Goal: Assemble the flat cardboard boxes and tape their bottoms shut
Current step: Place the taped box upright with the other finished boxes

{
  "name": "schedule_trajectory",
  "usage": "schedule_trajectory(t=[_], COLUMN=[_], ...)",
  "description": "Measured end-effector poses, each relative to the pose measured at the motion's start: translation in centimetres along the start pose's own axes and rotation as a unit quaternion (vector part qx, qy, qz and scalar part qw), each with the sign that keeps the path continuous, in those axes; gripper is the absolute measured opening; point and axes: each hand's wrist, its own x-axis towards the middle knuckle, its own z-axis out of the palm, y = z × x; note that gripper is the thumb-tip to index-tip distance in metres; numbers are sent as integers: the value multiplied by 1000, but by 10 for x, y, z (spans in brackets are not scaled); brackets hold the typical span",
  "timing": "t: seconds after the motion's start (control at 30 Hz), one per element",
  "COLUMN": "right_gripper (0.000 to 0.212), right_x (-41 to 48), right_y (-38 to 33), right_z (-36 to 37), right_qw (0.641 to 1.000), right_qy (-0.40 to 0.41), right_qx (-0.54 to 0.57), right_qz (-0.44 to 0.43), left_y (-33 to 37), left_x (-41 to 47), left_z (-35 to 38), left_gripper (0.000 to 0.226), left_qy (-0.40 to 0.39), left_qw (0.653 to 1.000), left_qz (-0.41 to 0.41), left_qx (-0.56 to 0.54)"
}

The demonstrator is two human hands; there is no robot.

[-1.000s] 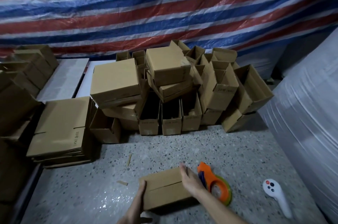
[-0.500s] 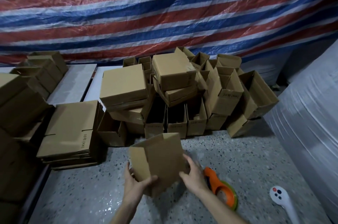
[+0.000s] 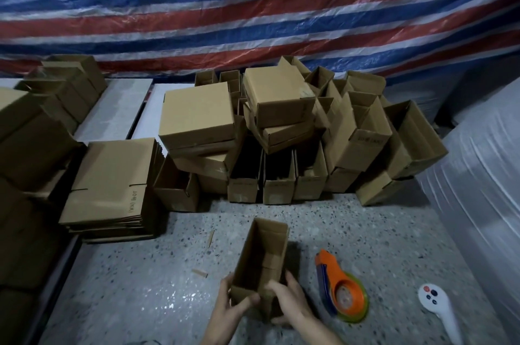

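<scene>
Box (image 3: pixel 261 257) in grip of left hand (image 3: pixel 229 309), right hand (image 3: pixel 292 305)

Held: one open brown cardboard box (image 3: pixel 259 257). Right of the right hand (image 3: pixel 292 306): one orange tape dispenser (image 3: pixel 340 291), one white controller (image 3: pixel 439 311). Beyond the left hand (image 3: pixel 228 313): one flat-cardboard stack (image 3: pixel 109 184), two cardboard scraps (image 3: pixel 199 273), a dozen-plus assembled boxes (image 3: pixel 275 97).

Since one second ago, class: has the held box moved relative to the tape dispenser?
Yes. The box, lying flat left of the tape dispenser before, has been raised and turned, its opening facing the camera.
</scene>
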Motion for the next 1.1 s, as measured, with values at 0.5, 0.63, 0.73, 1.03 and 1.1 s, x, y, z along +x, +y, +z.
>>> schedule_trajectory(t=[0.5,0.63,0.73,1.03,1.1], right_gripper=[36,27,26,40,37], right_x=[-72,-66,-56,-25,-12], right_y=[-194,-268,-317,-346,-341], right_z=[-14,11,34,76,79], right_qw=[931,928,932,897,900], right_qy=[0,-49,-30,68,80], right_qx=[97,159,148,-30,-89], right_qz=[-351,-334,-328,-436,-419], left_y=[218,280,320,361,354], left_x=[-21,-11,1,70,83], left_z=[-18,-43,-57,-71,-71], left_gripper=[76,25,14,57,65], left_qy=[108,70,105,276,290], left_qw=[954,945,934,927,931], left_qz=[240,250,260,244,220], left_qx=[-143,-200,-220,-65,18])
